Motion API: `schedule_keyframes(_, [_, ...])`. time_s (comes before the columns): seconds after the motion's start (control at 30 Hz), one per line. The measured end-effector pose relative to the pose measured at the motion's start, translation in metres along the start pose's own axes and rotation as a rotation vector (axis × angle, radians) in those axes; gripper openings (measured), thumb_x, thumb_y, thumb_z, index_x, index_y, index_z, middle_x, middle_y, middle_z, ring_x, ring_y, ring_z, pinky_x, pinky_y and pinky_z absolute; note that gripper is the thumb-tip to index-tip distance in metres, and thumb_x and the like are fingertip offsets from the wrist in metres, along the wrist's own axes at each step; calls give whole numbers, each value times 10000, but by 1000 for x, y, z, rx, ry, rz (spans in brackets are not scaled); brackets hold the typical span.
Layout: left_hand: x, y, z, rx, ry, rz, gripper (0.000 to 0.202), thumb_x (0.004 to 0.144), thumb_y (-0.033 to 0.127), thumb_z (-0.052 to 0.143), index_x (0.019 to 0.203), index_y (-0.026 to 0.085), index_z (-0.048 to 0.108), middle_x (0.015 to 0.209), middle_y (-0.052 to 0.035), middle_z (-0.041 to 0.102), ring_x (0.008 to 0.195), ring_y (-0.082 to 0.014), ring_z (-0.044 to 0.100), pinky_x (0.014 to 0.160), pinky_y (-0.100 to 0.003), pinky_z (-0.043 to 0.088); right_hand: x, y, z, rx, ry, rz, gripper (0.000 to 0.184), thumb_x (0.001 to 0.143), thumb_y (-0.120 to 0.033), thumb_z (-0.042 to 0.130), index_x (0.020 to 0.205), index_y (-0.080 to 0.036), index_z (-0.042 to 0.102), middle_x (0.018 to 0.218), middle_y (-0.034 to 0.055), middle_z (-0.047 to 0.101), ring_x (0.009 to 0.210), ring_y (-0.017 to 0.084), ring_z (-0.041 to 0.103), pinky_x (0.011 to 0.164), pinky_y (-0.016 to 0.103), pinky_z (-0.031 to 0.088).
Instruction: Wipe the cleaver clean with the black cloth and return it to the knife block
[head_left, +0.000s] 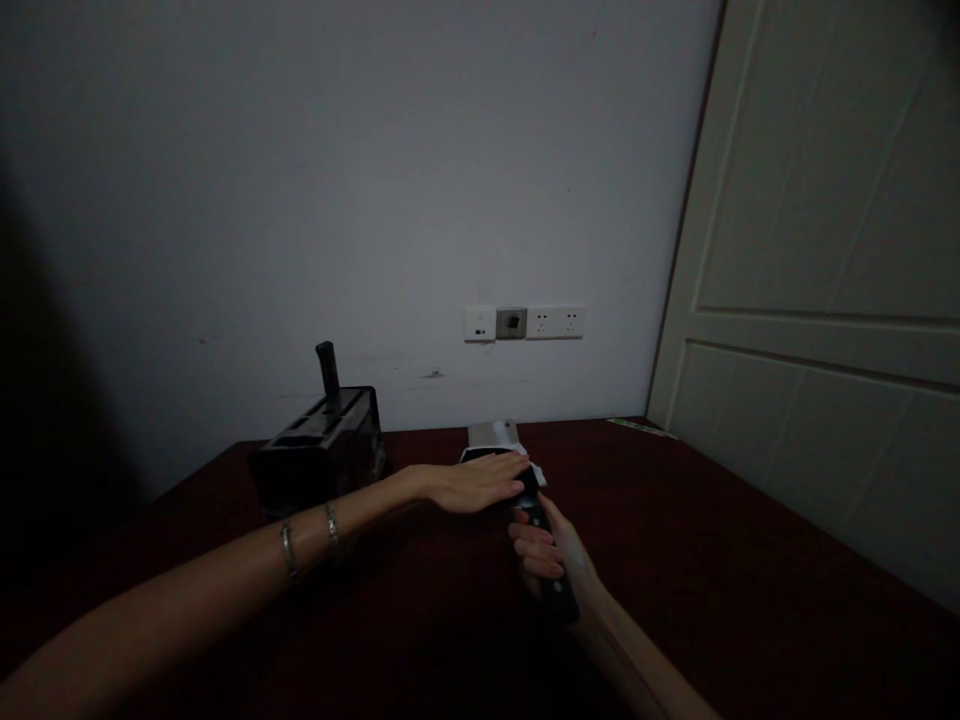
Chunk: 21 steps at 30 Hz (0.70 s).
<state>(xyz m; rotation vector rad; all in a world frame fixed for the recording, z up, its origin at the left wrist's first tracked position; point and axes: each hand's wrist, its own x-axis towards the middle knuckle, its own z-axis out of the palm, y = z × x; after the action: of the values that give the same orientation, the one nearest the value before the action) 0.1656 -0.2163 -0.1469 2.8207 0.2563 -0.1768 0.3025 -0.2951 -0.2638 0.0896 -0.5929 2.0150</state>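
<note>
My right hand [544, 550] is wrapped round the black riveted handle of a cleaver [559, 595]. Beyond the hands shows its broad silvery blade [491, 434], with a small hole near the far corner. My left hand [476, 483] lies flat, fingers stretched out, over the blade part. Under and around those fingers is a white and black piece [541, 478], perhaps a cloth; its kind is too dark to tell. Most of the blade is hidden by the left hand.
A black knife block [322, 450] stands at the left of the dark red table [675, 560], one black handle [328, 370] sticking up from it. A thin patterned strip [641, 428] lies at the back right. Wall sockets [555, 322] sit behind; a pale door [817, 300] borders the right.
</note>
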Motion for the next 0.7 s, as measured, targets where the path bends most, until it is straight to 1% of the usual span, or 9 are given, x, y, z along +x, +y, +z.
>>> schedule_keyframes(0.13, [-9,17,5,-25,-37,49,660,900,468,71,1388,23,69,1471,-119,45,1337,-138,-9,1091,-323,37,-2,2,-1,-28,33,-15,315,772,-394,572,628,-132,473,416,-117,296,288,6,179,247,88,184])
schedule_keyframes(0.23, [-15,27,4,-55,-54,68,652,905,450,88,1384,9,66,1468,-125,41,1339,-148,0,1093,-340,46,-4,1,0,-66,38,0,361,775,-383,563,539,-151,421,376,-113,259,283,15,169,246,97,194])
schedule_keyframes(0.33, [-21,32,2,-95,-79,87,641,909,431,104,1381,-2,75,1466,-131,53,1339,-151,20,1092,-332,55,-5,0,2,-55,70,-43,307,775,-318,565,554,-147,436,394,-108,307,291,10,168,260,91,210])
schedule_keyframes(0.4, [-24,33,0,-106,-83,95,644,906,435,137,1384,8,80,1465,-129,62,1339,-158,31,1092,-334,64,-5,-1,3,-57,54,-28,313,759,-315,581,540,-150,430,394,-109,318,287,7,161,258,94,209])
schedule_keyframes(0.5, [-27,34,2,-100,-77,97,643,901,449,156,1390,38,88,1466,-120,75,1339,-175,42,1091,-359,78,-5,-2,2,-85,26,14,422,744,-350,591,456,-163,346,355,-108,284,276,11,157,251,106,207])
schedule_keyframes(0.57, [-28,35,5,-75,-65,88,660,898,463,148,1389,29,77,1465,-136,62,1339,-187,29,1091,-372,82,-5,-2,1,-108,34,36,480,733,-383,593,427,-179,285,328,-109,243,273,17,162,254,117,217])
schedule_keyframes(0.7, [-29,36,16,12,21,74,724,881,517,156,1386,11,39,1460,-169,19,1338,-206,5,1092,-376,79,-6,-2,-1,-125,52,61,531,729,-443,577,416,-203,221,299,-114,186,268,26,174,270,133,240])
